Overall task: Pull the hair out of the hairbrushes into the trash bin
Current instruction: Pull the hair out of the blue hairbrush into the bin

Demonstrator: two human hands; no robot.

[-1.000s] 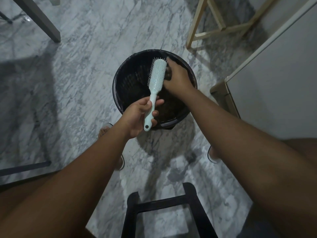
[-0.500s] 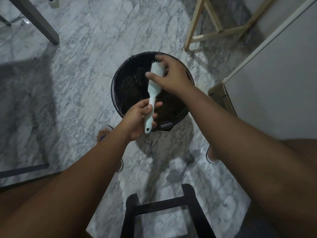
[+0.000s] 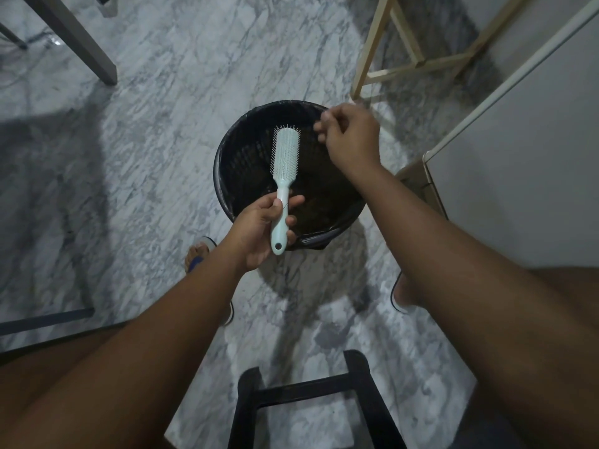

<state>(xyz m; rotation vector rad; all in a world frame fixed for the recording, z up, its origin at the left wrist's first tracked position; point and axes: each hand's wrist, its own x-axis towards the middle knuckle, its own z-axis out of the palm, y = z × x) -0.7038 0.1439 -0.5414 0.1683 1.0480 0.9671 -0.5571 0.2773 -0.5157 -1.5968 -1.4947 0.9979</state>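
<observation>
Head, one hairbrush (image 3: 285, 157), one bin (image 3: 223, 192), perhaps pinched hair (image 3: 321, 119)

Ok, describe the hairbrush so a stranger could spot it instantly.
Find the round black trash bin on the marble floor. Over it, the left hand grips a hairbrush by its handle. It is the only pale mint thing there, with a long bristled head.

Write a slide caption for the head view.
Left hand holds hairbrush over trash bin; right hand curled above its rim.
</observation>
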